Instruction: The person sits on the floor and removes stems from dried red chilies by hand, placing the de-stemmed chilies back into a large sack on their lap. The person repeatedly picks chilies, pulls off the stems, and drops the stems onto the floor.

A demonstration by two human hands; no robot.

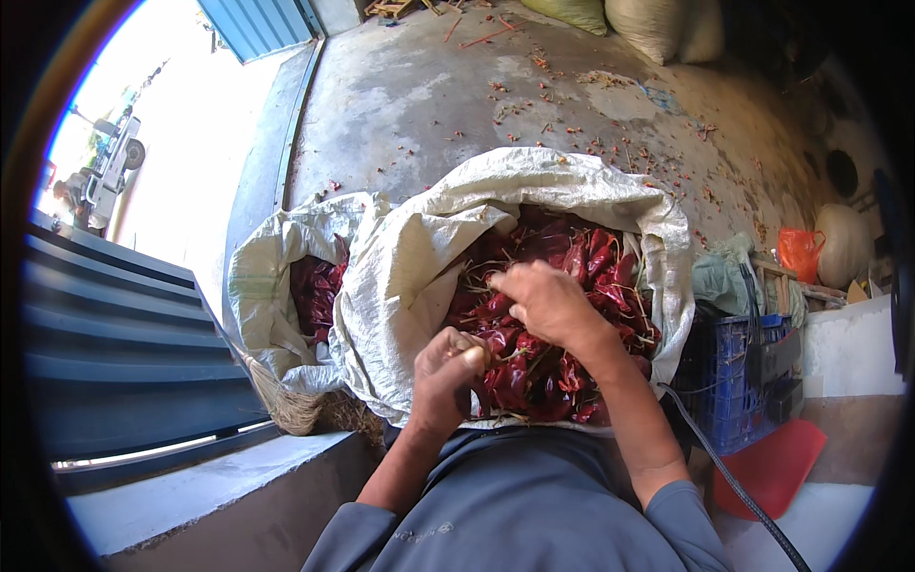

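In front of me stands a large white woven sack with its rim rolled down, filled with dried red chili peppers, many with pale stems. My left hand is over the near left part of the heap, fingers curled and thumb on top. A dark red pepper seems to hang from its grip, partly hidden by the hand. Above the middle of the heap is my right hand, blurred, its fingers bent and pointing left. Whether it pinches anything is unclear. A smaller woven sack of red peppers touches the large one on the left.
A straw broom leans at the left by a blue corrugated metal door. On the right are a blue plastic crate, a red plastic dustpan-like piece and a dark cable. Pepper scraps litter the concrete floor; full sacks stand beyond.
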